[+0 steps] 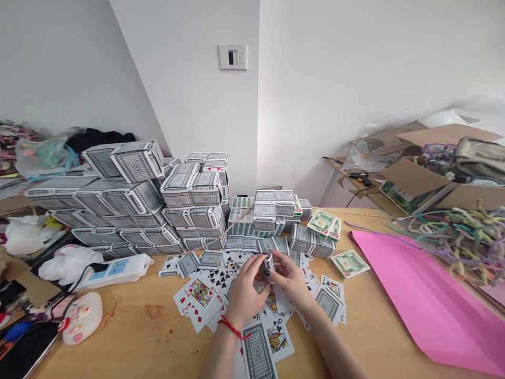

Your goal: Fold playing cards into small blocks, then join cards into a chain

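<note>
Both of my hands meet over the loose cards near the middle of the table. My left hand (246, 292), with a red cord on the wrist, has its fingers closed on a small folded playing-card piece (268, 268). From the other side, my right hand (291, 281) grips the same piece with thumb and fingertips; a dark nail shows. Part of the piece is hidden by the fingers. Beneath and around them lie scattered playing cards, among them a red jack (200, 292), a queen of clubs (279, 341) and a face-down card (258, 350) close to my left wrist.
Stacked card-built blocks (130, 202) stand at the back left, with smaller blocks (265, 216) behind my hands. Green card boxes (349, 263) sit to the right, beside a pink sheet (430, 300) and tangled yarn (469, 237). A power strip (118, 271) and computer mouse (82, 318) lie left.
</note>
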A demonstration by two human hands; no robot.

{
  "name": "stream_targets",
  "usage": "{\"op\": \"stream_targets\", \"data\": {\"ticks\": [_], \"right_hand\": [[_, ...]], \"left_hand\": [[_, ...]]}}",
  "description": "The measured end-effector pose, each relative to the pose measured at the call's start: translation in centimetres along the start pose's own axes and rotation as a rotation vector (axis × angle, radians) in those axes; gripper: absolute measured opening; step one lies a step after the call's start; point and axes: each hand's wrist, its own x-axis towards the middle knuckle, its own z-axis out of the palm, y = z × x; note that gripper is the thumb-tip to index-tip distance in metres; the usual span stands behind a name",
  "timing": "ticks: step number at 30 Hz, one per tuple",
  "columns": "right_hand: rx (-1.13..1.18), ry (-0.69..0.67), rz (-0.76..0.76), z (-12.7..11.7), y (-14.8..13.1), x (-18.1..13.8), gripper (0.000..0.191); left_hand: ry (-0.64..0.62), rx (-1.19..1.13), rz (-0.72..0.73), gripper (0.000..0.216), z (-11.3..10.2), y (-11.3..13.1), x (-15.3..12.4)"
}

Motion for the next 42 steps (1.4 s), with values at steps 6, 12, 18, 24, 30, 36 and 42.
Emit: {"op": "stream_targets", "data": {"ticks": [6,12,18,24,30,36,42], "right_hand": [[0.017,-0.025,0.000,0.1,0.1,0.0,0.049],[0.109,-0.107,0.064,0.1,-0.6,-0.4,0.044],[0.236,-0.129,0.199,0.5,-1.0,-0.6,0.044],[0.329,-0.088,0.257,0.5,-0.6,-0.4,0.045],[0.384,-0.098,0.204,0.8,-0.7,-0.3,0.035],[0.394,-0.088,0.197,0.8,-0.4,-0.3,0.020],[0.384,-0.076,0.181,0.8,-0.3,-0.2,0.025]], "left_hand": [[0.029,0.032,0.031,0.057,0.2,-0.2,0.0],[0.051,0.036,0.051,0.058,0.1,0.3,0.1],[0.034,-0.003,0.043,0.060,-0.1,0.6,0.0],[0.022,-0.024,0.035,0.063,0.0,0.4,0.0],[0.020,-0.025,0.050,0.067,0.3,0.3,-0.1],[0.033,0.008,0.082,0.067,0.7,0.0,-0.1],[0.072,0.027,0.087,0.067,0.9,-0.1,-0.3]]}}
